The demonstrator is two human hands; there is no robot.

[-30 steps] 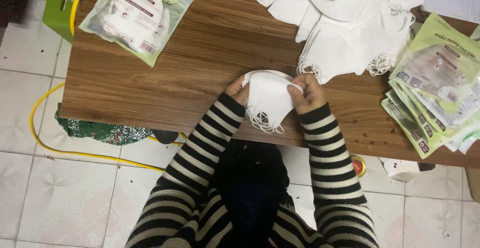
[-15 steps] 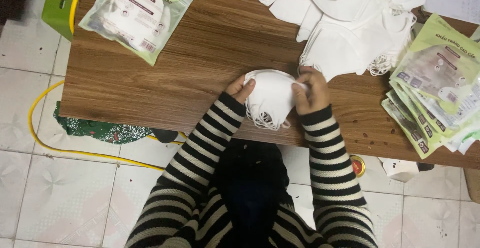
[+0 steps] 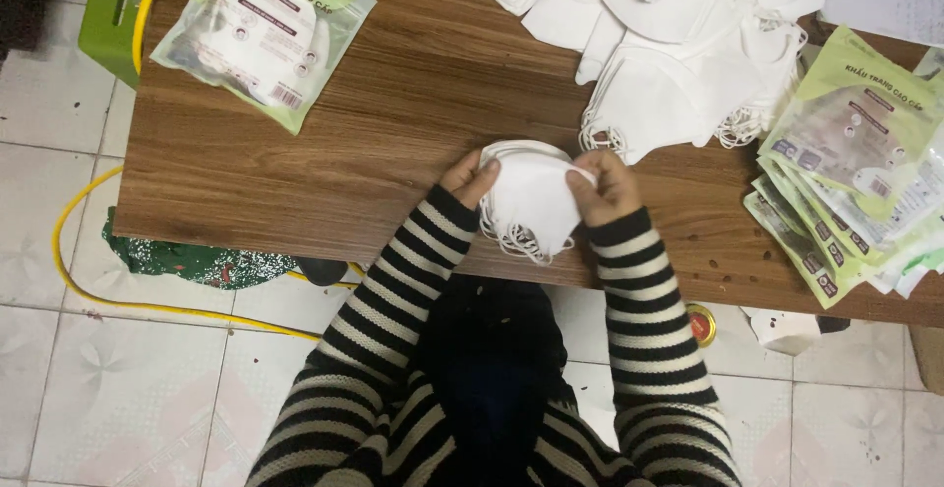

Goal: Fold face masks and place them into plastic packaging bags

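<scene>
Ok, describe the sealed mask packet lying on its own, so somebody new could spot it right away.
Start at the wooden table and go to the corner farthest from the loose mask pile. There a green-edged packet lies flat, a white mask visible through its clear window. Unlike the stacked packets at the opposite end, it sits alone.

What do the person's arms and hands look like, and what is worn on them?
Both arms wear long knitted sleeves with black and white horizontal stripes that reach the wrists. The left hand and the right hand are bare: no gloves show, and no rings or watch can be made out. The fingers are uncovered.
</scene>
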